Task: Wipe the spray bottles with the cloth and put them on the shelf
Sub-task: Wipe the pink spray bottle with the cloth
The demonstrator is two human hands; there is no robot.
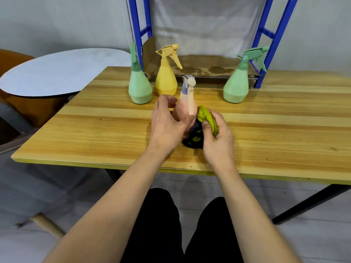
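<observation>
wooden table (266,130) | pink bottle (187,103) in left hand (167,124) | cloth (207,118) in right hand (218,141)

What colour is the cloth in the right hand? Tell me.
Yellow-green cloth, with a dark underside; head view.

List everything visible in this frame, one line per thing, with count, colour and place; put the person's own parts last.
green spray bottles: 2, green, one at the table's far left, one far right
yellow spray bottle: 1, yellow, beside the left green one
pink spray bottle: 1, pale pink with lilac collar, held above the table centre
cloth: 1, yellow-green and dark, against the pink bottle
table: 1, light wood
shelf: 1, blue frame, behind the table
cardboard sheet: 1, stained brown, on the shelf
round table: 1, white, left
left hand: 1, holds the pink bottle
right hand: 1, grips the cloth
</observation>
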